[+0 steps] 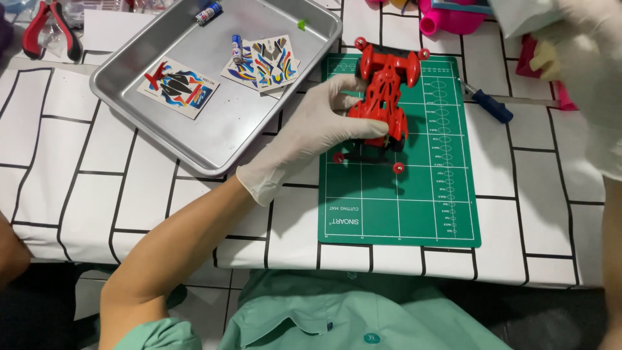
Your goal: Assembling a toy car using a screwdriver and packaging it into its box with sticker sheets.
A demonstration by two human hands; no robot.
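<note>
1. The left hand (pixel 311 133) wears a white glove. Its fingers are curled around the side of a red toy car (pixel 382 104) and hold it.
2. The toy car sits on a green mat (pixel 421 201), near the top end of the mat. Small red wheels stick out at its corners.
3. The right hand (pixel 583 58) is up at the right edge, in a white glove too. It is close to the camera and blurry, so I cannot tell if its fingers are open or closed. It is well away from the car.
4. A screwdriver with a blue handle (pixel 489 105) lies just beside the mat on the right.
5. A silver tray (pixel 214 129) is left of the mat. Sticker sheets (pixel 262 63) and two small batteries (pixel 208 13) lie in it.
6. Red pliers (pixel 48 29) lie at the top left, well away from the hands.
7. Everything rests on a white table cover with black lines (pixel 78 181).
</note>
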